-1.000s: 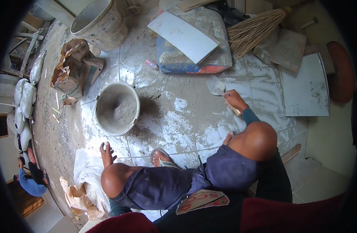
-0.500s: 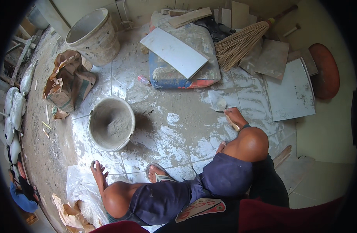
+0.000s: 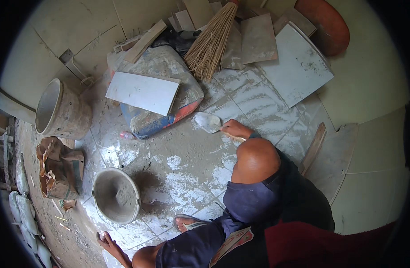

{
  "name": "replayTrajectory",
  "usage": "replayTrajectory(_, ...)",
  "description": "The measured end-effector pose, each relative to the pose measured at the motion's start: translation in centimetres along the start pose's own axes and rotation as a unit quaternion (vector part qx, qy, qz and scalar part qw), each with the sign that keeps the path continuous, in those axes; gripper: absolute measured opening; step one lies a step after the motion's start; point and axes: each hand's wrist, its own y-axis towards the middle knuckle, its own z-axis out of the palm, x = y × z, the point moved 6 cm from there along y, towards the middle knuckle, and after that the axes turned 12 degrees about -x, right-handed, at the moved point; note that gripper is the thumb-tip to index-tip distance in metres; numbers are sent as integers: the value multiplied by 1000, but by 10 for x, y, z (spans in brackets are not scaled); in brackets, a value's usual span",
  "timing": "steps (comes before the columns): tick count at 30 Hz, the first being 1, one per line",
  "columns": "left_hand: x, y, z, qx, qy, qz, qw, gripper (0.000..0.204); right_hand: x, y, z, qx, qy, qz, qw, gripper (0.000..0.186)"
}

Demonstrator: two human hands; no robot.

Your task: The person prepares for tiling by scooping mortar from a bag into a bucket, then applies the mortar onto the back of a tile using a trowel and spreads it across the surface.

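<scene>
My right hand (image 3: pixel 237 129) is closed round the handle of a trowel (image 3: pixel 211 125), its wrist in front of my raised right knee. The trowel's pale blade lies at or just above the dusty tile floor (image 3: pixel 178 165), near the corner of a grey, blue and red cement sack (image 3: pixel 147 120). My left hand (image 3: pixel 110 244) hangs past my left knee with its fingers apart, holding nothing. Just beyond that hand stands a bucket (image 3: pixel 117 196) with grey powder or mix inside. Whether the blade touches the floor is hard to make out.
A white tile (image 3: pixel 142 91) lies on the sack. Behind are a larger bucket (image 3: pixel 64 109), a torn paper bag (image 3: pixel 57 167) and a stick broom (image 3: pixel 213 42). Loose tiles (image 3: pixel 296 64) and an orange-brown basin (image 3: pixel 325 24) lean by the right wall. A wood strip (image 3: pixel 314 147) lies at right.
The whole view has swung to the right, so the scene sits further left and turned. My right hand keeps its hold on the trowel, whose blade shows more plainly. My left hand stays open.
</scene>
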Motion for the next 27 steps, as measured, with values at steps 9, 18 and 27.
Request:
replayTrajectory(9,-56,15,71,83,18,162,983,60,43,17,49,37,-9,-21,999,35)
replayTrajectory(18,-48,10,34,-14,108,216,970,53,15,14,15,-43,-90,-139,985,32)
replayTrajectory(27,62,-49,51,38,-63,-144,987,78,49,34,82,96,-69,-61,991,30)
